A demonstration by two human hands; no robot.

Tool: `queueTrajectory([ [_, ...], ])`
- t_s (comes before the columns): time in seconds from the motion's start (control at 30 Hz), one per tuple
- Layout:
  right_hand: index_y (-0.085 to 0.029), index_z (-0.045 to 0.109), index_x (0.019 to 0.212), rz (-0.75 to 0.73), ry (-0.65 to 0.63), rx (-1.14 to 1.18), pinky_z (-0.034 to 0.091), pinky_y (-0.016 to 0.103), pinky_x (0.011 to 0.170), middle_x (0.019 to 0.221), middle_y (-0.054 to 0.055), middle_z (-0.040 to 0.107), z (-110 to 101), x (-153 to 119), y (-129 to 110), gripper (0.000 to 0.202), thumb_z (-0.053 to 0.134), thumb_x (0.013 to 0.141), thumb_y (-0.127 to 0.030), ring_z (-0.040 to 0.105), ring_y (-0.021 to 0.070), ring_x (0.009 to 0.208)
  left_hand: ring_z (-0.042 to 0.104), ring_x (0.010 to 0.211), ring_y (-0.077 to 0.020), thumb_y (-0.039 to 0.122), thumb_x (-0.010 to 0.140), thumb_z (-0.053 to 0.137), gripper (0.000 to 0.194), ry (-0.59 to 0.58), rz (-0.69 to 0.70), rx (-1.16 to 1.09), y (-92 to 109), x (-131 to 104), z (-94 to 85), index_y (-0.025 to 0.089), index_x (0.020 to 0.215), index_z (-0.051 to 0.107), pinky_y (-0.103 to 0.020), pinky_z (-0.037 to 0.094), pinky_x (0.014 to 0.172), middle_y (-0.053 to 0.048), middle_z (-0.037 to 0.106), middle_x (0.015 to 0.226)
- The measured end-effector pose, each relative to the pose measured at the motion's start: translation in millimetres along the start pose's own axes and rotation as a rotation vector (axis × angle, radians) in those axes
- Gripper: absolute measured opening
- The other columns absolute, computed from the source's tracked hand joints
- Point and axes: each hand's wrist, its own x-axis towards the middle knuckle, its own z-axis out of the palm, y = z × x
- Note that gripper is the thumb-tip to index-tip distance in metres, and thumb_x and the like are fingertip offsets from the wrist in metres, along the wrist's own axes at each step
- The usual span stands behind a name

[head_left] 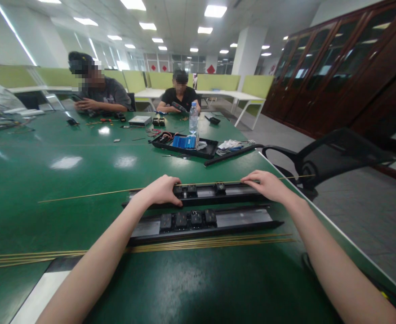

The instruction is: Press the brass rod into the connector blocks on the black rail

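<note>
A long thin brass rod (93, 194) runs across the far black channel (202, 192), which holds several small black blocks (220, 188). My left hand (166, 191) is closed around the channel's left part, thumb near a block, with the rod at its fingers. My right hand (260, 183) pinches the rod near the channel's right end. Nearer to me lies a second black channel (241, 218) with several black square blocks (181, 220) in it. A bundle of brass rods (218, 243) lies along its front edge.
Beyond the channels stand a black tray (202, 151) with a blue item, a water bottle (193, 119), gloves (229, 146) and a black strip (229, 155). Two people sit across the table (83, 166). An office chair (339, 150) is at the right edge.
</note>
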Motion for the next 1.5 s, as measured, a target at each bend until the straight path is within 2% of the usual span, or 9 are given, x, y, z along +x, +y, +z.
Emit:
queueTrajectory([
  [0.7,-0.026,0.08,0.101,0.052,-0.004,-0.018,0.056,0.038,0.088,0.101,0.005,0.077,-7.7,-5.7,12.8,0.03,0.053,0.095,-0.04,0.071,0.0233,0.091,0.069,0.084,-0.0261,0.058,0.056,0.08,0.064,0.006,0.01,-0.013,0.7,-1.0,-0.5,0.018,0.106,0.072,-0.029,0.047,0.068,-0.008,0.076,0.092],
  [1.07,-0.027,0.08,0.099,0.075,-0.047,-0.02,0.055,0.04,0.091,0.103,0.003,0.078,-14.3,-6.1,13.7,0.032,0.052,0.093,-0.04,0.071,0.0256,0.098,0.07,0.087,-0.0267,0.057,0.056,0.081,0.066,0.014,0.012,0.001,-1.6,0.2,1.5,0.018,0.108,0.072,-0.03,0.049,0.072,-0.009,0.077,0.097],
  [1.5,-0.027,0.079,0.097,0.153,-0.075,-0.017,0.054,0.04,0.092,0.105,0.001,0.078,-22.4,-11.6,20.8,0.031,0.053,0.093,-0.042,0.071,0.0254,0.099,0.07,0.083,-0.0256,0.055,0.056,0.081,0.062,0.023,0.023,-0.002,-1.5,-0.1,1.7,0.018,0.105,0.072,-0.029,0.048,0.067,-0.007,0.076,0.091],
])
